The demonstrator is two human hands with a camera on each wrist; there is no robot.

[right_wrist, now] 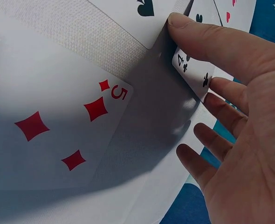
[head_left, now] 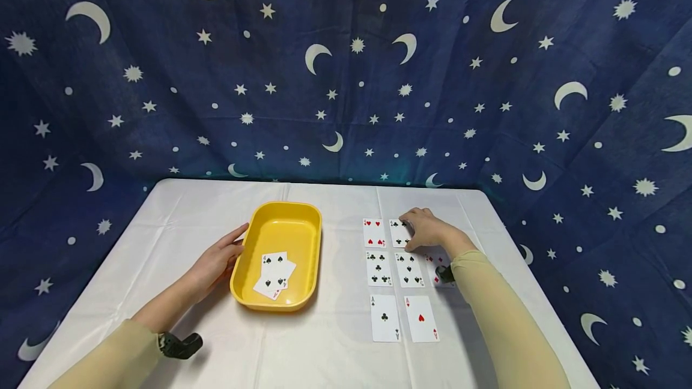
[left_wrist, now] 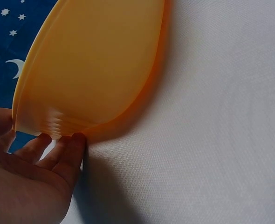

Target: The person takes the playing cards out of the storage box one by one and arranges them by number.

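Observation:
My left hand point(head_left: 216, 262) lies along the left side of the yellow tray point(head_left: 310, 218), its fingertips against the outer wall and rim in the left wrist view. Inside the tray, a four of spades point(head_left: 274, 264) lies over another card with a red corner mark. My right hand point(head_left: 429, 230) holds the four of clubs point(head_left: 399, 234) by its edges, thumb at the near edge and fingers at the far side. In the right wrist view this card is tilted, with shadow below it. The ring and little fingers are spread off the card.
Left of the four of clubs lies a four of hearts point(head_left: 374, 233). Nearer are a five of clubs point(head_left: 379, 269), five of spades point(head_left: 409, 269) and five of diamonds point(right_wrist: 32, 126). An ace of clubs point(head_left: 385, 319) and ace of hearts point(head_left: 421, 319) form the closest row.

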